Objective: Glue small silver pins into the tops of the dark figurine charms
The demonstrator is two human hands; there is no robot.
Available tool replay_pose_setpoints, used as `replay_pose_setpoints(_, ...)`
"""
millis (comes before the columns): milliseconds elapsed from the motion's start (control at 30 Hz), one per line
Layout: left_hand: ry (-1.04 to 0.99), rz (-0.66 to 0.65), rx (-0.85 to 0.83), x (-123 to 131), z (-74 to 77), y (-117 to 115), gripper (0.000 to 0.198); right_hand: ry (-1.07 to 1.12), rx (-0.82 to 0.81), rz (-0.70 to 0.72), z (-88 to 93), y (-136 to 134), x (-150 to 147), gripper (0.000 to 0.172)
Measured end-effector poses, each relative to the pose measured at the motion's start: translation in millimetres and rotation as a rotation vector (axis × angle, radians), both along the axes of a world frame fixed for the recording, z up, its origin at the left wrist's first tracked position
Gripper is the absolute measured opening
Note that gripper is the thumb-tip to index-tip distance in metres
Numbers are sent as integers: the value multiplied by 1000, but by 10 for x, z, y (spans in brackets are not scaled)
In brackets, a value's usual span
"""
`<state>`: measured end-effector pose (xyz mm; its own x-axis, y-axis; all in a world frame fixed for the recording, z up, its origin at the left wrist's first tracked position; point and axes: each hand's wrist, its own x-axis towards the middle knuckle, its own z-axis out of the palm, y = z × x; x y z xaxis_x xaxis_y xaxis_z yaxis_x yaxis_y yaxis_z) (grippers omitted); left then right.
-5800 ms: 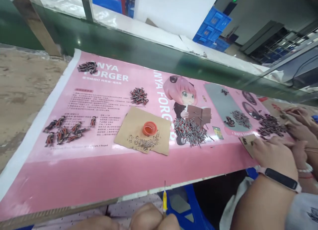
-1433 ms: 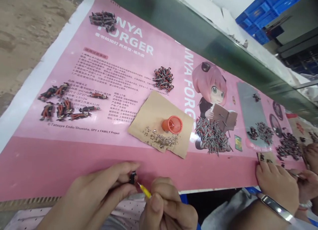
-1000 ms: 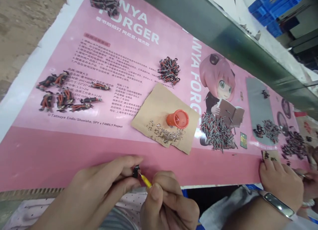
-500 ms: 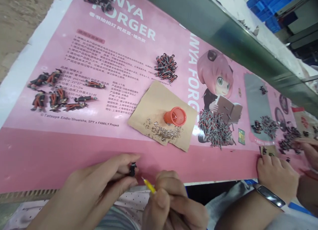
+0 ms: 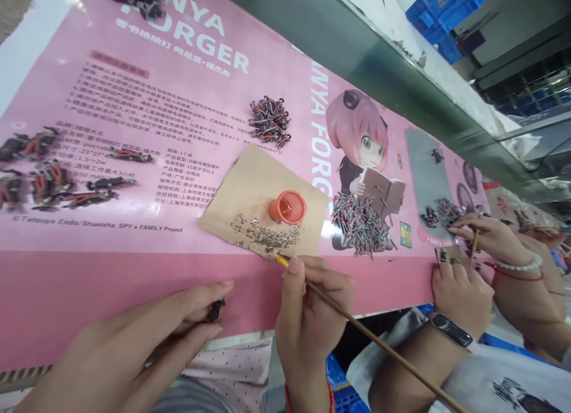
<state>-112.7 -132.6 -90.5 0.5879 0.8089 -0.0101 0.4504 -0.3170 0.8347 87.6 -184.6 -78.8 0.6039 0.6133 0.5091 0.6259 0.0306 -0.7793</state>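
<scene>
Half a second ago our right hand (image 5: pixel 312 309) sat back beside the left with the tool tip close to the small black part; now it has reached forward and the tip rests at the near edge of the cardboard piece (image 5: pixel 263 205). We grip a thin wooden stick with a yellow tip (image 5: pixel 282 260) between thumb and fingers, closed tightly round it. Its long axis runs from near right, past our wrist, up and left to the tip, which points at the heap of tiny silvery metal bits (image 5: pixel 267 237) just beyond. Our left hand (image 5: pixel 147 335) lies lower and to the left, well short of the heap, pinching the small black part (image 5: pixel 216 310) between thumb and forefinger above the pink strip at the table's near edge. So the right hand is much the nearer to the heap, which lies straight ahead of the tip, slightly far and left.

Beside the heap, on the same cardboard, stands an orange cap (image 5: pixel 288 206), open side up. Farther out on the pink printed poster (image 5: pixel 178 103) lie a pile of grey pins (image 5: pixel 359 222), a red-and-black cluster (image 5: pixel 269 120) and figure parts (image 5: pixel 53 178) at left. At right, another person's hands (image 5: pixel 464 294) work with their own stick.
</scene>
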Motion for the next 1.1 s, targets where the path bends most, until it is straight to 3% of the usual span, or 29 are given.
replay_pose_setpoints(233,-16,65,-104,129,215,35,51,61,98,-22,77,-73,-145,16)
replay_pose_setpoints(367,-41,199,-192,223,268,11,50,223,148,-16,115,-83,-410,31)
replay_pose_setpoints(467,-110,219,-230,257,280,-11,42,211,156,15,86,-52,-540,37)
replay_pose_setpoints(600,52,210,-214,187,223,-53,55,199,149,62,36,-41,-538,35)
replay_pose_setpoints(733,185,193,-200,106,134,-105,47,186,125,79,37,-68,-492,32)
replay_pose_setpoints(900,154,176,-227,88,124,-78,45,173,81,102,67,-86,-479,34)
replay_pose_setpoints(1100,-55,17,-157,131,242,59,29,153,43,98,16,-174,-497,32)
